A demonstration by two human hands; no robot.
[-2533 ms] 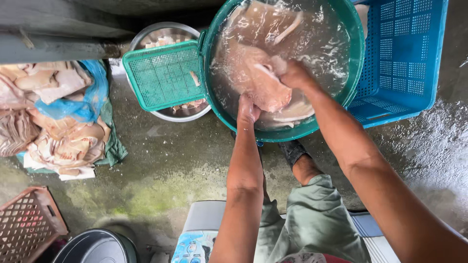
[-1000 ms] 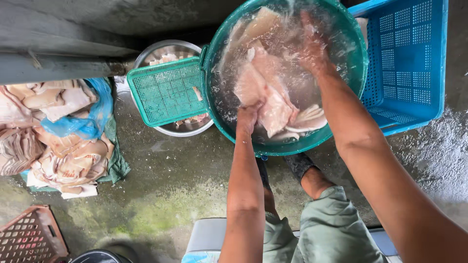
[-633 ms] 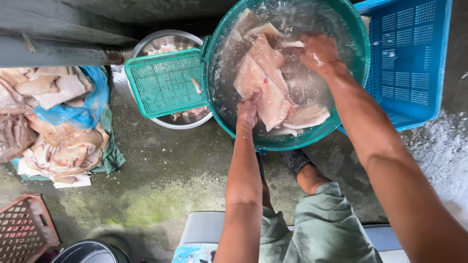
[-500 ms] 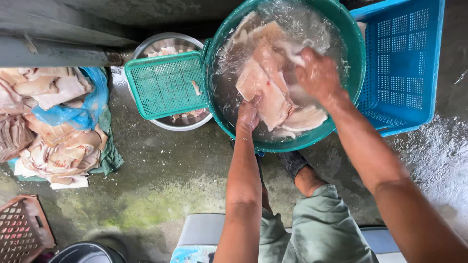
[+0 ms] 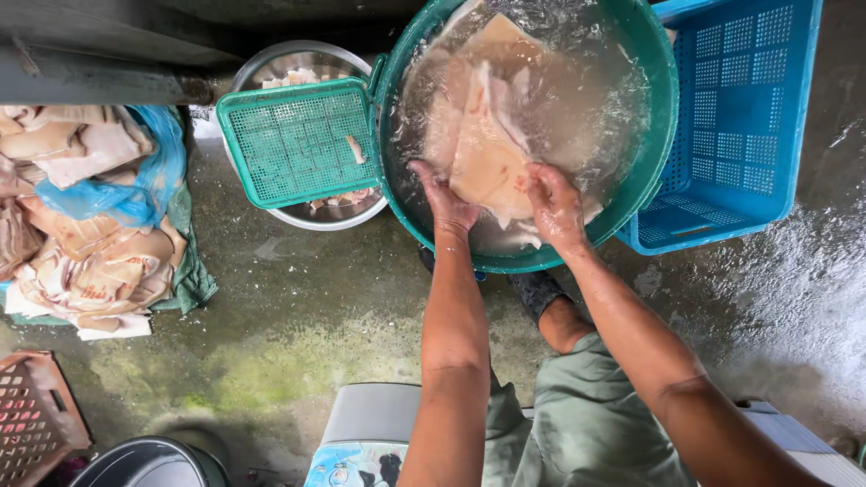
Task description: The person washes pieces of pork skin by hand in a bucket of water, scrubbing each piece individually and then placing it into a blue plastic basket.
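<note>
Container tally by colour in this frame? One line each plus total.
Green: 2, the round basin both hands work in, left hand and right hand, and the small perforated basket.
Blue: 1, the crate.
Metal: 1, the bowl under the basket.
Reddish-brown: 1, the crate at the lower left edge.
Dark: 1, the bucket.
Total: 6

Both forearms are bare to the elbow, with no sleeves, gloves, watch or rings in sight. The left hand [image 5: 448,200] and right hand [image 5: 557,203] are wet. The legs carry loose grey-green trousers [image 5: 586,424], creased at the knee. One foot wears a dark shoe [image 5: 538,290].
</note>
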